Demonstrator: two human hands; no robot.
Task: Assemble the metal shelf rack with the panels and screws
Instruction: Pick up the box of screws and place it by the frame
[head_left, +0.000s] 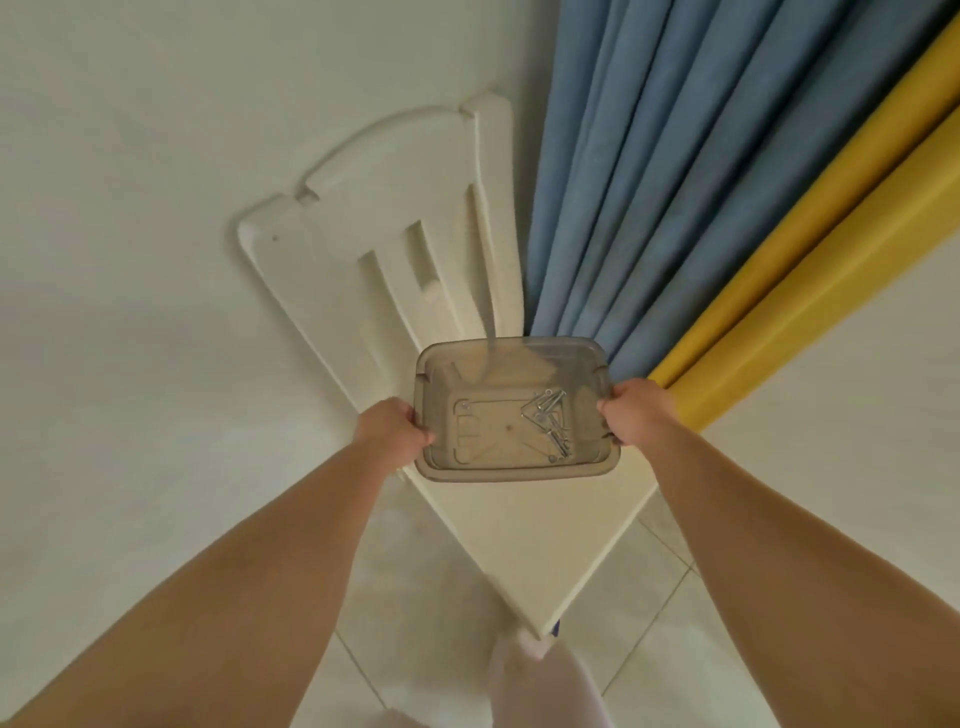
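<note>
Cream chair, smoky tray, no rack begun.

Blue and yellow curtains (691, 171) hang behind a cream chair (395, 249); no shelf panels or frame show, so assembly looks barely started, only hardware being fetched. Over the chair seat, a translucent brown tray (441, 457) is held level, left hand (397, 428) gripping its left rim, right hand (636, 410) gripping its right rim. Between the hands, the screws (550, 421) lie heaped toward the tray's right side.
</note>
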